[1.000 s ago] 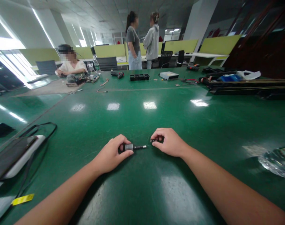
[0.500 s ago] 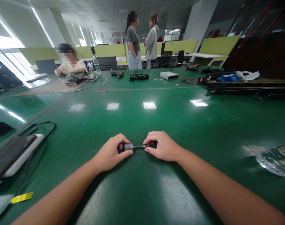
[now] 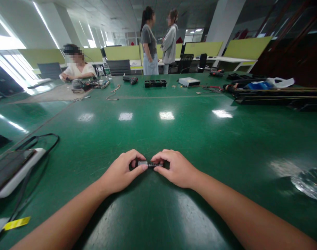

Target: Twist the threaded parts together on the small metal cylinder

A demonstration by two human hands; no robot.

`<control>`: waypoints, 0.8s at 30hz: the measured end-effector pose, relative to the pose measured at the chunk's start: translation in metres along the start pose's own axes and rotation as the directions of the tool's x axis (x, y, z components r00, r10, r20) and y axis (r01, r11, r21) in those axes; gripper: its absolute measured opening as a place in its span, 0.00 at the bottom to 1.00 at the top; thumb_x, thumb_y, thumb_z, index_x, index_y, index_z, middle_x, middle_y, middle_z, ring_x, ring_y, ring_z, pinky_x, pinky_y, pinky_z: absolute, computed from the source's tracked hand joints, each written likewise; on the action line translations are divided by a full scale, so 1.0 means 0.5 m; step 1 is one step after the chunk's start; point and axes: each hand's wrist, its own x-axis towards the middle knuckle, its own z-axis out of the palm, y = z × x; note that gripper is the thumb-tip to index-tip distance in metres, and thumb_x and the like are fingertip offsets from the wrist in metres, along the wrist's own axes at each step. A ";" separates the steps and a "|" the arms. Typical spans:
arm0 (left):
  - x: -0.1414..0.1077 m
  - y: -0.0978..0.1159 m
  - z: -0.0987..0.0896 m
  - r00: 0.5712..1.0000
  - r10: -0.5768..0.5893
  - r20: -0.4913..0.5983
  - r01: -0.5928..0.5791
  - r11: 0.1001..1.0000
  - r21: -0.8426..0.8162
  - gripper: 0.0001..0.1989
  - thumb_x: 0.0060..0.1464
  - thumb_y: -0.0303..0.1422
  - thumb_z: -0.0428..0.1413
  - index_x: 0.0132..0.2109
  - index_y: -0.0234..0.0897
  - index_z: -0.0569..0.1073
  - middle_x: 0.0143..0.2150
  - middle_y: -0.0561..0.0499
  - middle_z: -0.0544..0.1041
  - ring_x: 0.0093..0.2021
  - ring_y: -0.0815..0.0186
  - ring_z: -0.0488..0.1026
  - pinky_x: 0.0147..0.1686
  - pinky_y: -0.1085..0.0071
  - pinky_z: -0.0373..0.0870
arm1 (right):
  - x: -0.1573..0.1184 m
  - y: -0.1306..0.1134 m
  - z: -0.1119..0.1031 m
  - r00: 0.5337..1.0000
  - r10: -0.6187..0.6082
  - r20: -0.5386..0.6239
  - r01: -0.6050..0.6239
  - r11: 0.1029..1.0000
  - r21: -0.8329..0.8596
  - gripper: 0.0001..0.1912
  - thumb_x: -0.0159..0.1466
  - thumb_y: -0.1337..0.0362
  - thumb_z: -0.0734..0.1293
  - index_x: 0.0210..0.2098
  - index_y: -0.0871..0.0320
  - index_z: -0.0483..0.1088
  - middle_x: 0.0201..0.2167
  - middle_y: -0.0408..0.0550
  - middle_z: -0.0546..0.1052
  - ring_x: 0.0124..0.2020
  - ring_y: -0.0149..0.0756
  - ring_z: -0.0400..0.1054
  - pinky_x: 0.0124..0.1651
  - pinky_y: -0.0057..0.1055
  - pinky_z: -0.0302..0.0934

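My left hand (image 3: pixel 122 172) is closed, pinching a small grey metal cylinder (image 3: pixel 142 163) between thumb and fingers just above the green table. A thin metal shaft (image 3: pixel 160 165) comes out of the cylinder's right end and lies roughly level. Around the shaft, close against the cylinder, sits a dark coiled part that looks like a spring (image 3: pixel 150 165). The thumb and fingertips of my right hand (image 3: pixel 179 170) are closed on this spring, and the shaft's free end points into that hand's palm. Fingertips partly cover both pieces.
The green table (image 3: pixel 158 135) spreads all around. At left lie a phone (image 3: pixel 12 166) and dark cables; at right stands a clear glass-like object (image 3: pixel 310 184). Far back are a power drill (image 3: pixel 130 80), a black block (image 3: pixel 155 83), a silver box (image 3: pixel 189 82) and several people.
My right hand has moved left along the shaft, carrying the spring from its outer end to beside the cylinder. The left hand keeps its hold. The view has shifted slightly.
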 end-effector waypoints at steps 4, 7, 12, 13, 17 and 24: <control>0.000 -0.002 0.001 1.000 0.006 0.025 -0.007 1.000 0.017 0.09 0.59 0.39 0.58 0.44 0.40 0.75 0.34 0.53 0.74 0.34 0.64 0.69 0.35 0.70 0.64 | -0.001 0.001 0.001 0.999 -0.046 0.012 0.046 0.999 -0.025 0.07 0.62 0.70 0.70 0.39 0.56 0.75 0.34 0.45 0.78 0.38 0.37 0.69 0.44 0.35 0.59; -0.001 -0.002 0.002 1.000 0.006 0.025 -0.006 1.000 0.012 0.09 0.56 0.37 0.61 0.43 0.39 0.75 0.35 0.53 0.74 0.34 0.64 0.69 0.36 0.70 0.64 | -0.001 0.002 0.001 0.996 -0.083 0.020 0.084 0.996 -0.044 0.07 0.62 0.69 0.69 0.40 0.55 0.76 0.35 0.46 0.79 0.39 0.37 0.69 0.45 0.36 0.58; -0.003 -0.004 0.005 1.000 0.019 0.005 -0.019 1.000 -0.011 0.11 0.53 0.37 0.64 0.42 0.39 0.74 0.36 0.53 0.75 0.35 0.63 0.69 0.36 0.69 0.64 | -0.001 -0.001 0.005 0.994 -0.104 0.039 0.108 0.989 -0.101 0.08 0.62 0.66 0.71 0.41 0.56 0.76 0.36 0.46 0.78 0.40 0.38 0.69 0.45 0.36 0.58; -0.003 -0.004 0.005 1.000 0.024 0.007 -0.024 1.000 -0.014 0.11 0.53 0.37 0.64 0.42 0.39 0.73 0.36 0.53 0.75 0.35 0.63 0.69 0.36 0.69 0.64 | -0.001 -0.001 0.006 0.994 -0.103 0.041 0.107 0.988 -0.108 0.08 0.62 0.66 0.70 0.41 0.56 0.76 0.36 0.46 0.78 0.40 0.38 0.69 0.45 0.36 0.58; -0.001 -0.005 0.005 0.999 0.033 0.014 -0.033 0.999 -0.019 0.10 0.54 0.37 0.63 0.41 0.39 0.73 0.36 0.53 0.75 0.35 0.64 0.69 0.36 0.70 0.63 | 0.000 -0.002 0.007 0.993 -0.106 0.049 0.110 0.988 -0.110 0.06 0.62 0.66 0.70 0.40 0.57 0.77 0.34 0.46 0.78 0.39 0.37 0.68 0.44 0.35 0.58; 0.000 -0.005 0.007 1.000 0.029 0.009 -0.029 1.000 -0.004 0.09 0.55 0.37 0.63 0.41 0.39 0.73 0.36 0.54 0.74 0.34 0.64 0.69 0.35 0.70 0.63 | 0.001 -0.002 0.004 0.994 -0.105 0.026 0.108 0.990 -0.095 0.05 0.60 0.69 0.70 0.38 0.59 0.77 0.32 0.46 0.77 0.37 0.37 0.68 0.42 0.34 0.59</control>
